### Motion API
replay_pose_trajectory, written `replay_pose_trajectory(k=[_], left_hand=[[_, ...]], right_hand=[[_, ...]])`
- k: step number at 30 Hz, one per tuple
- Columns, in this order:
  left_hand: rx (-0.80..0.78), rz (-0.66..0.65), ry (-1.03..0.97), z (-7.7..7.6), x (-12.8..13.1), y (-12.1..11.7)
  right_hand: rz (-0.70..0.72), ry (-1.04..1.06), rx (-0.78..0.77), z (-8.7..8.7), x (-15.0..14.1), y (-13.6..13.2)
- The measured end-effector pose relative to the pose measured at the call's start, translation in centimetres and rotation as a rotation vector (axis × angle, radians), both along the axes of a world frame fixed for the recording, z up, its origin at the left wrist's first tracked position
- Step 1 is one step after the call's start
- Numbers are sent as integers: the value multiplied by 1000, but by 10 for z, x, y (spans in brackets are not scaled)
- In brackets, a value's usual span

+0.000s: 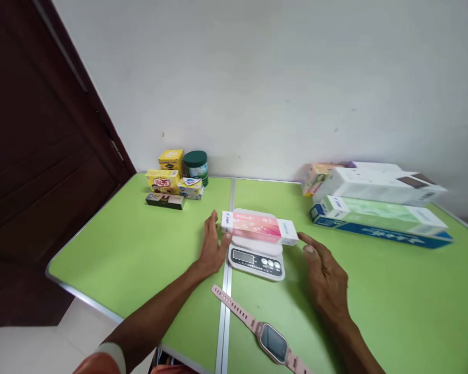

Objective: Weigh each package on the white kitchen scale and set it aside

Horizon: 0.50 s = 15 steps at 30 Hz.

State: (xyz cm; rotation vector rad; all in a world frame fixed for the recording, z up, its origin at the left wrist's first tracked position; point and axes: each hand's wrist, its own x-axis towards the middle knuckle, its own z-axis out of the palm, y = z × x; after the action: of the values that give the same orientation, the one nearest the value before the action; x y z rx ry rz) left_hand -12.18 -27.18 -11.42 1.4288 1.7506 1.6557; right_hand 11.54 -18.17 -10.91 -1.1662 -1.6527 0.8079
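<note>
a long pink box is sitting between two open hands

i am looking down through the head camera, and the pink box [253, 227] is lying flat across the white scale [257, 263]. its two ends are poking out past the sides, i think because it is longer than the top is wide. it is lying behind the buttons and the little screen, so it is not hiding them.

the left hand [211, 252] is opening wide by one end, with its thumb apart from its fingers. the right hand [327, 283] is opening wide near the other end. they are not gripping the box, but i cannot tell if a fingertip is touching it. being at both ends, they seem well set for making it sit straight.

the pink watch [273, 343] is lying in front of the scale. on the right, a green box [390, 214] is seemingly resting on a blue box [378, 234], maybe because both are long and flat.
</note>
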Motion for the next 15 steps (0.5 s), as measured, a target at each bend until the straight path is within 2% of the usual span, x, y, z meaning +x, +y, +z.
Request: replay_pose_trajectory(k=[4, 8, 11, 15], left_hand=[[49, -58, 44, 1, 7, -9], [70, 15, -33, 10, -2, -10], [141, 165, -88, 25, -30, -6], [184, 422, -87, 41, -95, -11]], right_hand=[[36, -49, -19, 0, -4, -10], [67, -75, 52, 16, -21, -19], [136, -79, 128, 36, -57, -21], [305, -61, 91, 53, -135, -22]])
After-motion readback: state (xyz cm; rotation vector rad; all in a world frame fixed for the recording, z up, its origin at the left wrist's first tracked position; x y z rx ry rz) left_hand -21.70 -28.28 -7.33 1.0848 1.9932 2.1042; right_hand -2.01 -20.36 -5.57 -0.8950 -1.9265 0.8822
